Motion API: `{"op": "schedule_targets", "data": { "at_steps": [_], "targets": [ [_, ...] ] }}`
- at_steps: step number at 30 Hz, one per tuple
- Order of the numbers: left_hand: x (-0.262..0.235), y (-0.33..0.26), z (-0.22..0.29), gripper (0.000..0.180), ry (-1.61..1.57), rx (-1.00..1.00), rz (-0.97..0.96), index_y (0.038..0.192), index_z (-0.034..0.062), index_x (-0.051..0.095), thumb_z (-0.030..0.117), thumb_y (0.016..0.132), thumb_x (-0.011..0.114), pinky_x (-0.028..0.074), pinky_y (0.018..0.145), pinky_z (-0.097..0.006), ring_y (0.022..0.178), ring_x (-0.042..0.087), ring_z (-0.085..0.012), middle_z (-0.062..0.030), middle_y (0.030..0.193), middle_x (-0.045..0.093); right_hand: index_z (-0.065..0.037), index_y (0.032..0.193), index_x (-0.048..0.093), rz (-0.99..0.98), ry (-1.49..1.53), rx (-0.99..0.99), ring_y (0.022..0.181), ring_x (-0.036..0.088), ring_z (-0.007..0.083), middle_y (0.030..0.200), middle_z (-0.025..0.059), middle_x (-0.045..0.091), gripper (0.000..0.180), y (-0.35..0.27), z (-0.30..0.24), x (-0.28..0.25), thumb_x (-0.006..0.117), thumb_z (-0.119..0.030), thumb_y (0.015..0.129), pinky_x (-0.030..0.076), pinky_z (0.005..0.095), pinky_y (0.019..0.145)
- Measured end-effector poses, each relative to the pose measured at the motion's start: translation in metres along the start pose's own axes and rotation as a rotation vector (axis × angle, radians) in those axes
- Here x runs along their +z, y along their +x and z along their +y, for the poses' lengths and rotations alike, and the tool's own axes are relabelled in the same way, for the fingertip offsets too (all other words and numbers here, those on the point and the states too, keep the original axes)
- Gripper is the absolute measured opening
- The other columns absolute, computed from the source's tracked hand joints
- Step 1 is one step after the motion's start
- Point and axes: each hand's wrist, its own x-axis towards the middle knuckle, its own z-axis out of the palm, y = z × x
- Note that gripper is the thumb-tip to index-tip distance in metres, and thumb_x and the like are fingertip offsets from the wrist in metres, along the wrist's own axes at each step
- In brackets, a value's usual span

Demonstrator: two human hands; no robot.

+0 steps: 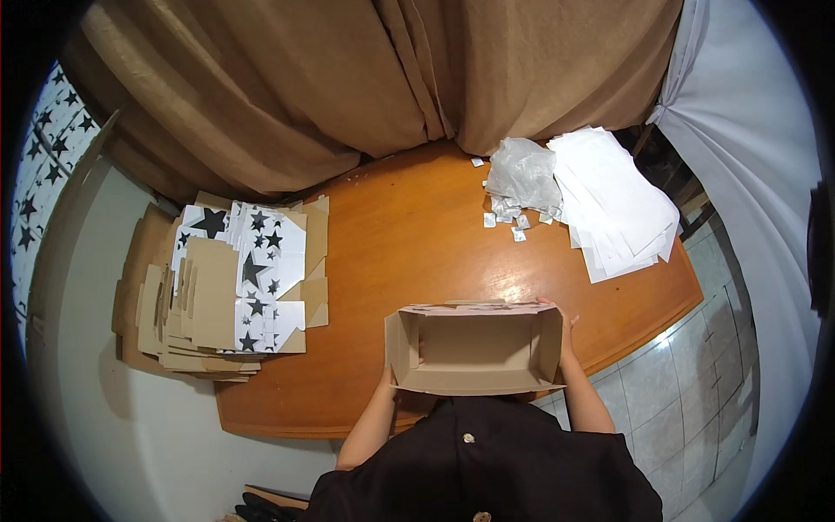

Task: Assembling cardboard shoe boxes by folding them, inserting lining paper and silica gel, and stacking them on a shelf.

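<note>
An open brown cardboard box [475,379] is held in front of me at the near edge of the table, its opening facing up toward me. My right hand [565,329] grips its right side, with fingers at the far right corner. On the left side my left hand [389,379] holds the box wall; most of that hand is hidden behind the cardboard, and a fingertip seems to show at the inner left. Along the far rim the layered edges look white and uneven.
Flattened cardboard pieces [211,270], some white with black stars, are stacked on the left of the wooden table [409,226]. At the far right lie white paper sheets [613,204], a clear plastic bag [522,170] and several small whitish squares [519,234]. Brown curtains [287,87] hang behind.
</note>
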Motion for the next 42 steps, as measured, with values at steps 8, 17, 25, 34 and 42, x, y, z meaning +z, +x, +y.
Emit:
{"op": "schedule_targets", "data": {
  "at_steps": [8,17,25,34,42],
  "targets": [
    [0.023,0.025,0.026,0.031,0.163,-0.041,0.299,0.110,0.0007,0.060,0.004,0.079,0.062,0.046,0.083,-0.025,0.102,0.056,-0.0164,-0.0075,0.102,0.062,-0.013,0.119,0.058,0.019,0.282,-0.015,0.121,0.045,0.0228,0.113,0.0088,0.062,0.055,0.021,0.029,-0.010,0.018,-0.044,0.096,-0.024,0.0545,0.099],
    [0.039,0.047,0.073,0.026,-0.611,-0.203,-0.027,0.104,0.0029,0.059,0.024,0.090,0.053,0.046,0.088,-0.030,0.097,0.059,-0.0206,-0.0087,0.103,0.061,-0.014,0.112,0.060,-0.024,-0.070,-0.010,0.122,0.042,0.0209,0.115,0.0033,0.060,0.049,0.015,-0.013,0.016,0.024,-0.043,0.095,-0.022,0.0536,0.101],
    [0.053,0.042,0.082,0.047,-0.270,0.017,0.093,0.124,0.0078,0.042,0.045,0.095,0.038,0.047,0.088,-0.031,0.103,0.054,-0.0179,-0.0099,0.110,0.054,-0.009,0.102,0.063,0.019,0.221,-0.073,0.108,0.051,0.0201,0.100,0.0016,0.064,0.047,0.021,0.005,0.018,0.028,-0.039,0.095,-0.016,0.0545,0.101],
    [0.041,0.044,0.077,0.045,-0.356,-0.499,0.221,0.115,0.0083,0.052,0.046,0.091,0.047,0.046,0.081,-0.033,0.091,0.055,-0.0214,-0.0096,0.106,0.053,-0.017,0.086,0.070,0.112,-0.790,0.028,0.112,0.049,0.0245,0.105,0.0001,0.062,0.036,0.025,0.001,0.017,0.038,-0.033,0.091,-0.008,0.0692,0.095],
    [-0.026,0.084,0.030,0.037,0.361,-0.138,0.417,0.112,0.0073,0.054,0.037,0.091,0.049,0.044,0.083,-0.032,0.092,0.054,-0.0210,-0.0096,0.105,0.053,-0.018,0.086,0.069,0.425,-0.672,-0.117,0.125,0.033,0.0261,0.117,0.0016,0.054,0.022,0.029,-0.015,0.019,0.050,-0.029,0.083,-0.004,0.0710,0.095]
  ]
}}
